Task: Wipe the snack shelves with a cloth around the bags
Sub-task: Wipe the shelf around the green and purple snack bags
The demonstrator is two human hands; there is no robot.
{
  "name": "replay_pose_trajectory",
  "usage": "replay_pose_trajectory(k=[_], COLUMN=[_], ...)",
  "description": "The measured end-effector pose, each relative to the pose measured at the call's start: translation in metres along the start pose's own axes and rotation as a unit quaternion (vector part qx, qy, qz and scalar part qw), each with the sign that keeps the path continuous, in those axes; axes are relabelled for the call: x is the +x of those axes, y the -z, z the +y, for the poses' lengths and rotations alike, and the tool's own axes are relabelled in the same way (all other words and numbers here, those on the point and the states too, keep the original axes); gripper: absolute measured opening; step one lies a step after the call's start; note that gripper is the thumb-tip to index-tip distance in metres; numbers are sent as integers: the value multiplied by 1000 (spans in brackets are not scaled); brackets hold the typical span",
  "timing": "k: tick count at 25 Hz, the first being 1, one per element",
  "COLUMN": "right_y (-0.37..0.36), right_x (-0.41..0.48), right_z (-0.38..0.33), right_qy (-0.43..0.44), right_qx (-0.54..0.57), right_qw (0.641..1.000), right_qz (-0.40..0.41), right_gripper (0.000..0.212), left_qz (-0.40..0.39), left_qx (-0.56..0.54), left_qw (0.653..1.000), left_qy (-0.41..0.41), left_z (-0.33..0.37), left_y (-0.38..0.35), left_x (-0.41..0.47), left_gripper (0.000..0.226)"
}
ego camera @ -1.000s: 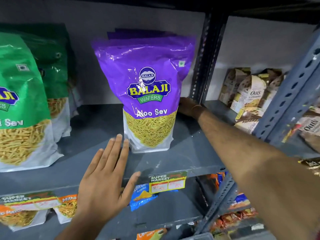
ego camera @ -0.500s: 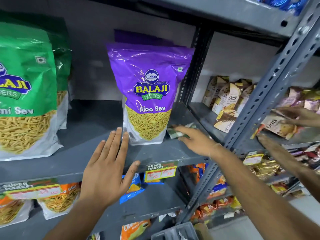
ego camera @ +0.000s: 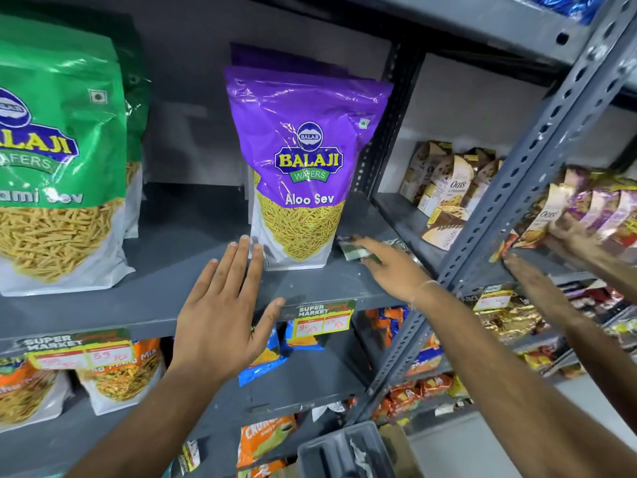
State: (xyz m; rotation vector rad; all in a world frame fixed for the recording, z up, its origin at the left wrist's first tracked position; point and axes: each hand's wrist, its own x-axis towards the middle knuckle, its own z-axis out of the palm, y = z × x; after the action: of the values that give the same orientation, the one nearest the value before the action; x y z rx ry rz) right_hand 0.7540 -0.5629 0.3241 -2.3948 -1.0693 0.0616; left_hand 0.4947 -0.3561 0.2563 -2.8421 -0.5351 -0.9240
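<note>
A purple Aloo Sev bag stands upright on the grey shelf, with more purple bags behind it. My left hand hovers flat with fingers apart at the shelf's front edge, just left of the bag's base, holding nothing. My right hand presses a green-and-white cloth onto the shelf to the right of the bag. Green sev bags stand at the left of the same shelf.
A slanted perforated metal upright crosses in front at right. Beyond it another person's two hands handle oat packets on the neighbouring shelf. Price tags hang on the shelf edge; lower shelves hold several snack bags. A grey tray sits below.
My right hand came out from behind the purple bag with the cloth and now wipes forward at the bag's right side. My left hand stayed by the shelf edge. Another person's hands appeared at right.
</note>
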Motion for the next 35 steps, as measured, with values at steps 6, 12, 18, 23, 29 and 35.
replay_pose_trajectory(k=[6, 12, 18, 23, 29, 35], right_y=[13, 23, -1, 28, -3, -18], right_x=[-79, -13, -95, -115, -53, -141], right_z=[-22, -9, -50, -48, -42, -82], right_qy=[41, -32, 48, 60, -4, 137], right_qx=[53, 10, 36, -56, -64, -104], right_qw=[997, 997, 998, 992, 993, 981], right_qz=[-35, 76, -15, 91, 96, 88], right_gripper=[59, 39, 56, 59, 48, 67], left_qz=[3, 3, 5, 10, 9, 1], left_qx=[-8, -1, -11, -20, -23, -18], left_qw=[1000, 1000, 1000, 1000, 1000, 1000], left_qy=[3, -6, -6, -13, -12, -6], left_z=[1, 0, -1, -1, -1, 0], left_y=[1, 1, 0, 1, 2, 2], left_x=[0, 1, 1, -1, -2, 0], left_gripper=[84, 84, 83, 82, 81, 82])
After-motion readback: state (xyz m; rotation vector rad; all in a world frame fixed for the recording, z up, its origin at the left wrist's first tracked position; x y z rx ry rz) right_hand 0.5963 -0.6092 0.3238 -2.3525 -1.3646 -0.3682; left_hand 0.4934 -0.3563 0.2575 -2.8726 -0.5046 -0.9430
